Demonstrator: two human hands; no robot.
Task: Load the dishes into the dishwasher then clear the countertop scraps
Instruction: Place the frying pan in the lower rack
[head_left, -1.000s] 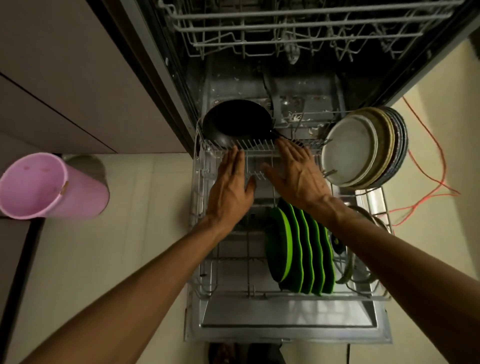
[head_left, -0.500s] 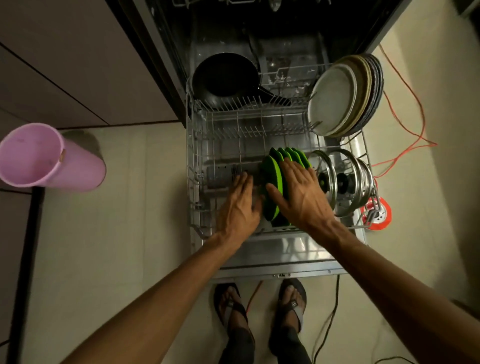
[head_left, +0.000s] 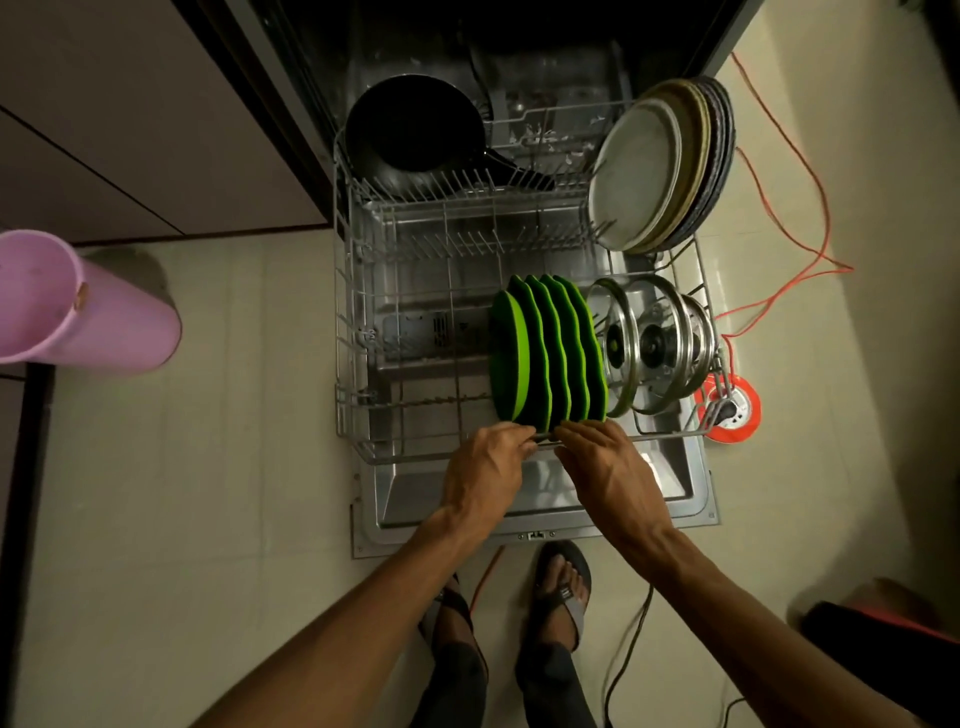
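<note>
- Gripping the front rail of the rack (head_left: 415, 457), the left hand (head_left: 485, 475) and the right hand (head_left: 605, 462) sit side by side at six o'clock, fingers curled over the wire.
- The rack stands pulled out over the open dishwasher door (head_left: 524, 514).
- Green plates (head_left: 550, 351) stand on edge just beyond the hands, right of the rack's centre.
- Metal lids (head_left: 649, 343) stand upright at three o'clock, beside the green plates.
- Large plates (head_left: 654, 166) lean at two o'clock.
- A black pan (head_left: 410, 127) sits at eleven o'clock, at the rack's back.
- A pink bin (head_left: 78, 306) stands on the floor at nine o'clock, well apart.
- An orange cord reel (head_left: 730, 410) lies on the floor at three o'clock, near the rack.
</note>
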